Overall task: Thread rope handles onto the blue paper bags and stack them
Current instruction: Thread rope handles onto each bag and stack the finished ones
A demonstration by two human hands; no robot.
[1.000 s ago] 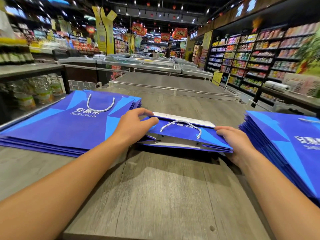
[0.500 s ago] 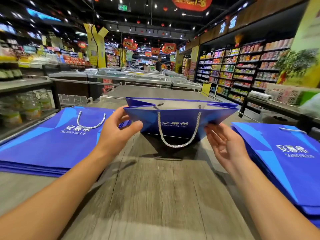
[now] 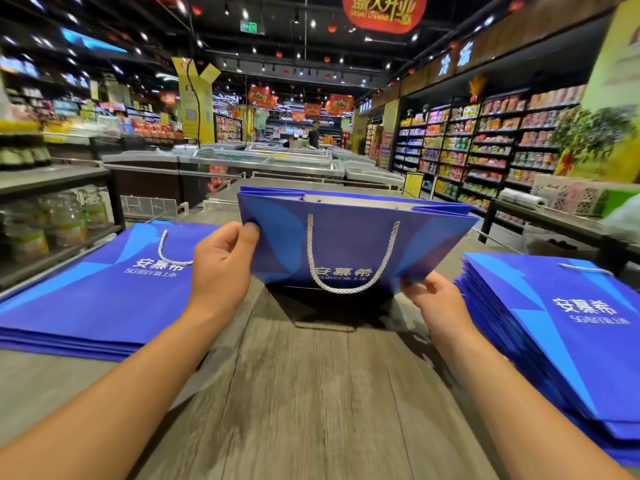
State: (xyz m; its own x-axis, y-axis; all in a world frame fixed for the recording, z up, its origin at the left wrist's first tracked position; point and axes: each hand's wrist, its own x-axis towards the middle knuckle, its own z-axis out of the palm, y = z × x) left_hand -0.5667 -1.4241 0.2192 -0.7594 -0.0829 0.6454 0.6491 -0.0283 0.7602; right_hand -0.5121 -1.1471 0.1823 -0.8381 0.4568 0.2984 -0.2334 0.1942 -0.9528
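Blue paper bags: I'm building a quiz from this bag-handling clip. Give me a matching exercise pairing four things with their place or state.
Things:
1. held bag
2. left stack
3. right stack
4. rope handle

Places or states:
A. lies flat beside the right hand
B. hangs as a loop on the raised bag's front
C. gripped at both sides, above the table
D. lies flat beside the left hand

Pairs: 1-C, 2-D, 3-A, 4-B

The right stack of bags (image 3: 568, 327) runs off the frame's edge, and the wooden tabletop (image 3: 311, 393) is motion-blurred.
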